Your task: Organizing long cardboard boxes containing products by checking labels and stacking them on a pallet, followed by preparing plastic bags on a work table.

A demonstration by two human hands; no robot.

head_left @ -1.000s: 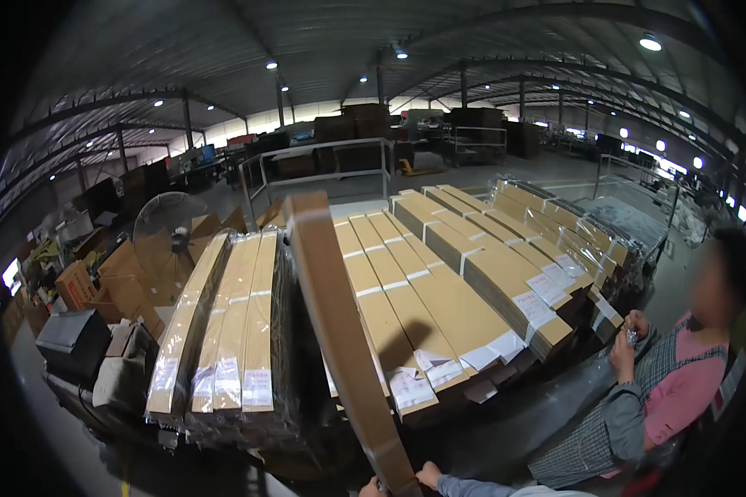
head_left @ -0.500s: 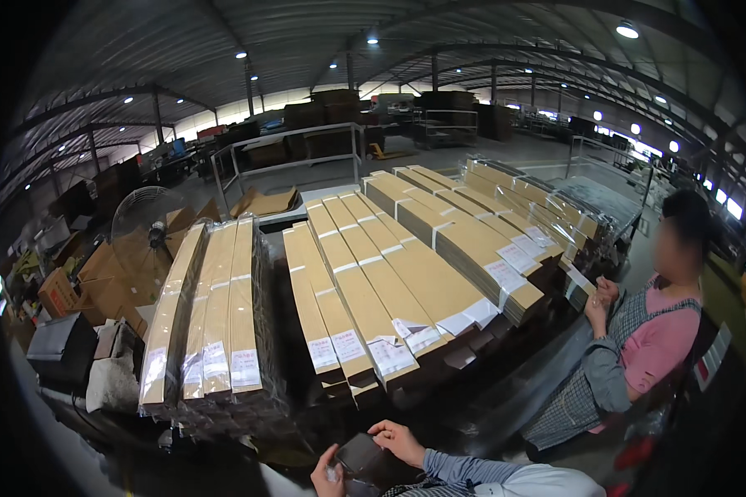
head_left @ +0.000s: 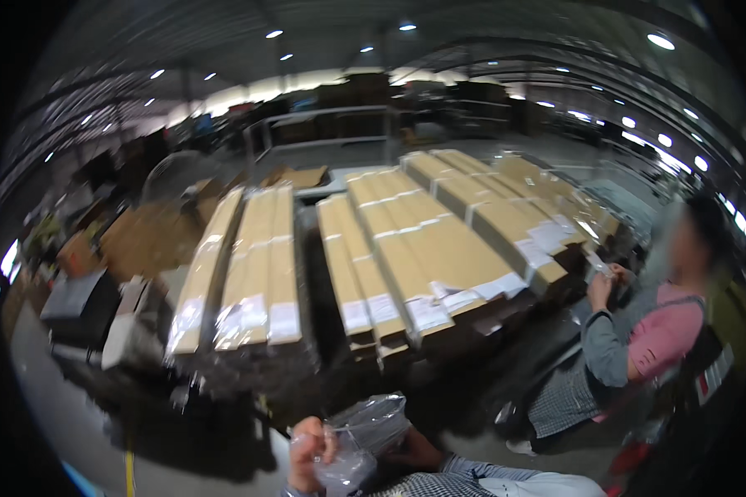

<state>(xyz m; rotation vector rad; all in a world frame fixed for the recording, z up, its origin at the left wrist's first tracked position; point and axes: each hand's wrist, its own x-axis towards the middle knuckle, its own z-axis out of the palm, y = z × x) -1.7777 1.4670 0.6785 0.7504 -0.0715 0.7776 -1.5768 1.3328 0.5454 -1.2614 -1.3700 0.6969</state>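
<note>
A crumpled piece of clear plastic film (head_left: 373, 418) is at the lower middle, in front of my body. My left hand (head_left: 307, 451) is closed on its left side, fingers curled, and part of the film hangs below them. Behind the film's right side is my right hand (head_left: 419, 451); its fingers are hidden by the plastic and blurred. Beyond my hands lie long stacks of flat brown cardboard strips (head_left: 443, 257), bound with white straps and bearing white paper labels (head_left: 427, 313) on their near ends.
At left, more cardboard stacks (head_left: 257, 273) are wrapped in clear film. A dark box (head_left: 79, 306) stands farther left, near a fan (head_left: 178, 178). On the right, a co-worker in a pink top (head_left: 667, 323) holds a small pale item. A metal rail (head_left: 319, 112) stands behind the stacks.
My left hand has risen and moved slightly left, and the film has spread upward between my hands. My right hand has dropped behind it. The whole view has shifted, with motion blur.
</note>
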